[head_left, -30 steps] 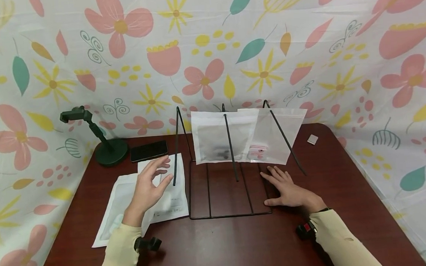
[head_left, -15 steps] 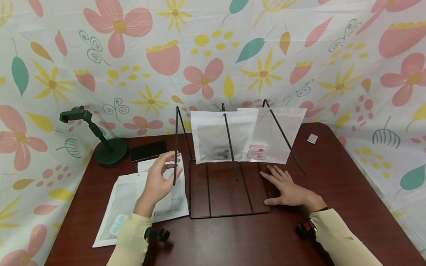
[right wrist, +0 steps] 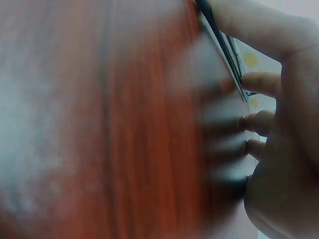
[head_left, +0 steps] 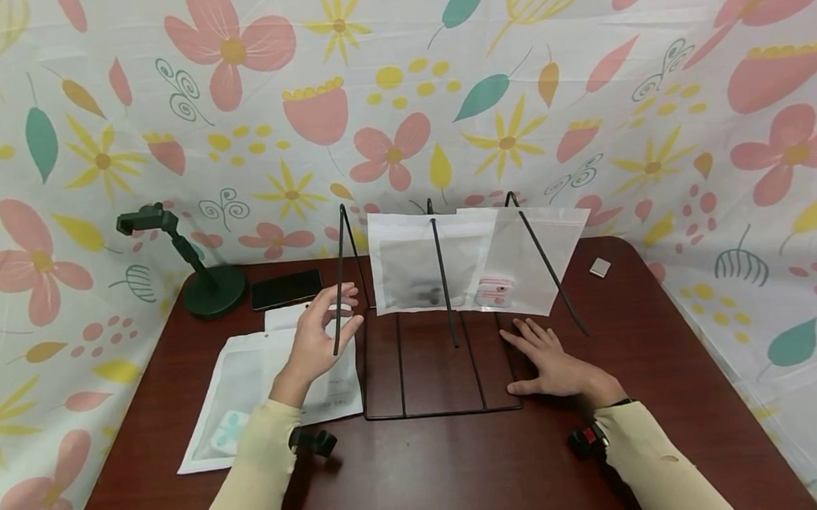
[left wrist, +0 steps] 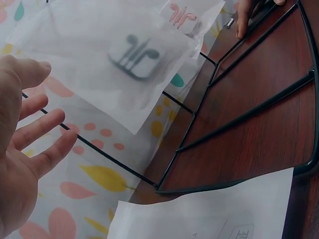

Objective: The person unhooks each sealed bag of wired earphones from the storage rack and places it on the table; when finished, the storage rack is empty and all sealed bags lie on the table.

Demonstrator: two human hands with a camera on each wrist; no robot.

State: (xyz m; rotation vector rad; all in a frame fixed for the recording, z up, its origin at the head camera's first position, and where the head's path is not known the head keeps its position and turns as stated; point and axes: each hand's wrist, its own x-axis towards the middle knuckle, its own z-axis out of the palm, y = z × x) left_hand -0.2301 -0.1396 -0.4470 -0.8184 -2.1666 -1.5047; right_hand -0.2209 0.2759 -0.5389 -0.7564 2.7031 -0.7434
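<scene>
Between the left hand (head_left: 317, 331) and the right hand (head_left: 554, 365), a rack (head_left: 443, 414) stands on the table (head_left: 424, 475), with a left bag (head_left: 405, 259) and an overlapping right bag (head_left: 540, 258) hanging beyond the hands. Beneath and left of the left hand lie two packets (head_left: 249, 373), with a phone (head_left: 286, 290) behind them and a stand (head_left: 215, 292) farther left. Beyond the right hand lies a small block (head_left: 600, 268).

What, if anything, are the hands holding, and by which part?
Nothing is held: the left hand is open near the rack; the right hand rests on the table.
</scene>
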